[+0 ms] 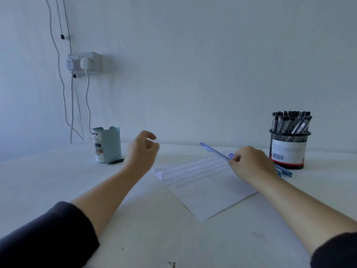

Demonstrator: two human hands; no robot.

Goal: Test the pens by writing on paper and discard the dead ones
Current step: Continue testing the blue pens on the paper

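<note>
Two hands: right grip (249, 165) pinches blue pen (214, 150), left (142, 149) loosely curled, cup (107, 145) labelled "DIY".

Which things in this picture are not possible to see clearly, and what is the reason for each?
All from the head view:
- Tip of the blue pen: hidden behind the right hand, so fresh ink cannot be judged.
- Marks on the paper: too small to read.
- Inside of the teal holder: hidden by its wall.
- Blue pens by the mesh cup: partly covered by the right wrist; number unclear.
- Left hand: seems empty.
</note>
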